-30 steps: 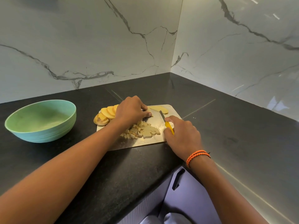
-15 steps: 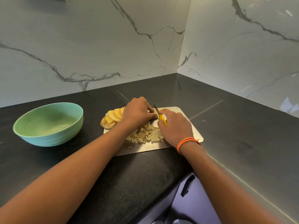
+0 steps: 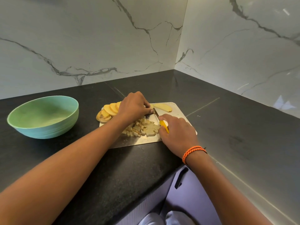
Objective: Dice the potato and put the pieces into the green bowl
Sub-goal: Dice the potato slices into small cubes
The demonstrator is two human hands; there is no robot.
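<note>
To steady the next cut, the left hand [image 3: 133, 106] curls over potato slices [image 3: 109, 109] at the board's [image 3: 178, 111] ten o'clock, while the right hand [image 3: 177, 130] grips the yellow-handled knife [image 3: 163, 123] beside the diced pieces [image 3: 141, 128]; the green bowl [image 3: 43, 116] waits at nine o'clock.

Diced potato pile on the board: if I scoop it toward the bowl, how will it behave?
The diced potato pieces are small and loose, so they will likely scatter rather than move together. The metal cutting board looks smooth, so pieces probably slide easily. Cut faces may be damp and cling to fingers.

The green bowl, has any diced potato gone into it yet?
No, the green bowl shows only its bare inside, while the diced pieces lie on the cutting board.
</note>
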